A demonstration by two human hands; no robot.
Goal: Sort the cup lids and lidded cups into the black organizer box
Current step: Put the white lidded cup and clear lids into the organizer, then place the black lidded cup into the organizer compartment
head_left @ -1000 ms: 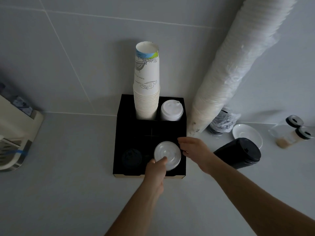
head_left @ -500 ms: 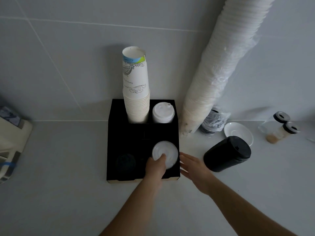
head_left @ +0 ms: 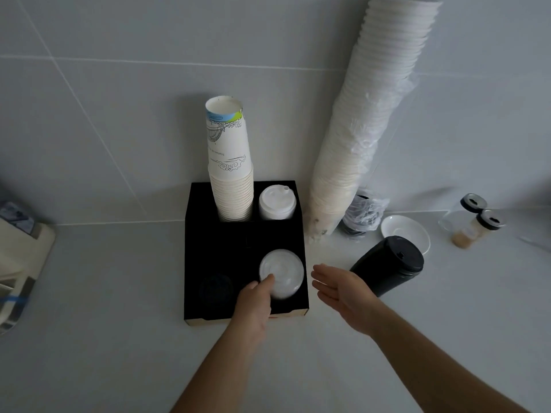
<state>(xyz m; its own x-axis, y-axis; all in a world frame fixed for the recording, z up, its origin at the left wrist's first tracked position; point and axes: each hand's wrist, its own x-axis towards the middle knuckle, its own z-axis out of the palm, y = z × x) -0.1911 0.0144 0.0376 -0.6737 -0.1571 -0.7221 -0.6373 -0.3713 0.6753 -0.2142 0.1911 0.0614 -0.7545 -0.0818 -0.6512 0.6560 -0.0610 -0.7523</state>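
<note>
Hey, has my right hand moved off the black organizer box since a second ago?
Yes. The right hand was touching the right edge of the black organizer box beside the clear lid; now it is open over the counter, off to the box's right and nearer the person.

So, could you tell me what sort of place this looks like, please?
Probably a café or drinks counter: a stack of paper cups in a black organizer, a tall sleeve of cups against tiled wall, and a saucer.

The black organizer box (head_left: 208, 248) sits mid-frame. White lids (head_left: 281, 271) fill its lower-right slot (flat); a lidded cup (head_left: 277, 202) stands upper right.
</note>
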